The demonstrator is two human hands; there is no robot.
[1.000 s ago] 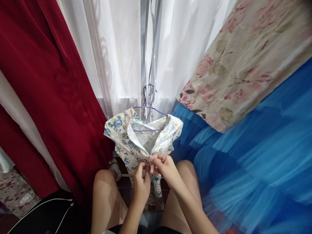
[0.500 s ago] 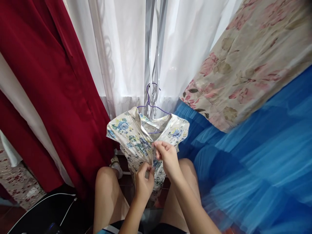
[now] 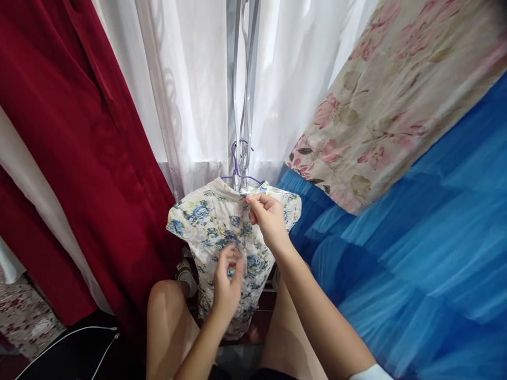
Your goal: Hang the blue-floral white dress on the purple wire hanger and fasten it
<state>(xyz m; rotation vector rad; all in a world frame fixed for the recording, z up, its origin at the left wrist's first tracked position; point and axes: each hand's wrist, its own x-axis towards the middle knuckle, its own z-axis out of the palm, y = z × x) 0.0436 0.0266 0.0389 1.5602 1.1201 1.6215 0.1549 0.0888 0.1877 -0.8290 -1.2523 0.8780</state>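
Note:
A white dress [image 3: 208,221] with blue flowers hangs from a purple wire hanger [image 3: 235,163] between my knees. My right hand [image 3: 269,214] is closed in a pinch at the top of its centre seam, by the neckline. The zipper pull there is hidden behind the fingertips. Lower down, my left hand [image 3: 227,277] is in front of the dress, slightly blurred, with thumb and fingers apart and nothing between them. The seam between the hands lies closed, and the neckline edges meet.
Silver ribbons [image 3: 246,79] hang down to the hanger before a white curtain [image 3: 190,79]. Long red cloth [image 3: 95,158] hangs at left. On the right are a beige floral garment [image 3: 372,126] and blue tulle [image 3: 415,253]. A black round item [image 3: 59,353] with a white cord sits lower left.
My right hand has moved up to the neckline, and the dress's V-shaped opening has closed. My left hand has loosened from its pinch on the fabric. The view has shifted slightly.

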